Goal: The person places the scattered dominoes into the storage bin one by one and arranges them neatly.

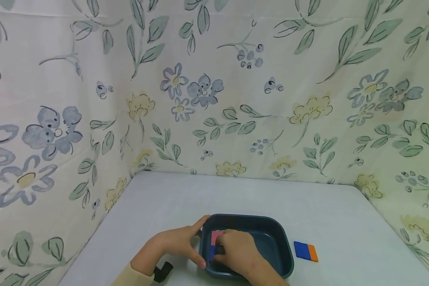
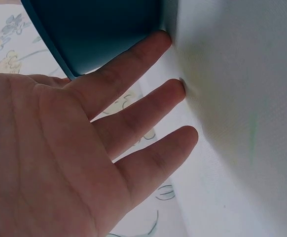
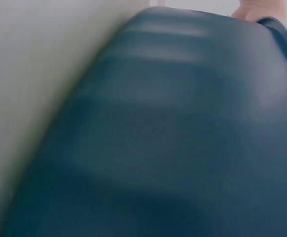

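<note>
A dark blue rectangular tray [image 1: 268, 246] sits on the white table. My left hand [image 1: 178, 240] is at its left side, thumb by the near left edge and a finger reaching the far left corner. In the left wrist view, three fingers of this hand [image 2: 104, 128] spread straight beside the tray's outer wall [image 2: 99, 29]. Inside the tray, my right hand [image 1: 241, 252] curls its fingers and thumb over a flat pink and blue tile [image 1: 217, 236] along the left wall. The hand covers part of that tile. The tray's outside [image 3: 173, 128] fills the right wrist view.
To the tray's right lies a flat blue and orange tile [image 1: 305, 251] on the table [image 1: 178, 194]. A black object [image 1: 163, 272], probably part of the wrist gear, shows below the left wrist. Floral cloth [image 1: 207, 151] hangs around the table's back and sides.
</note>
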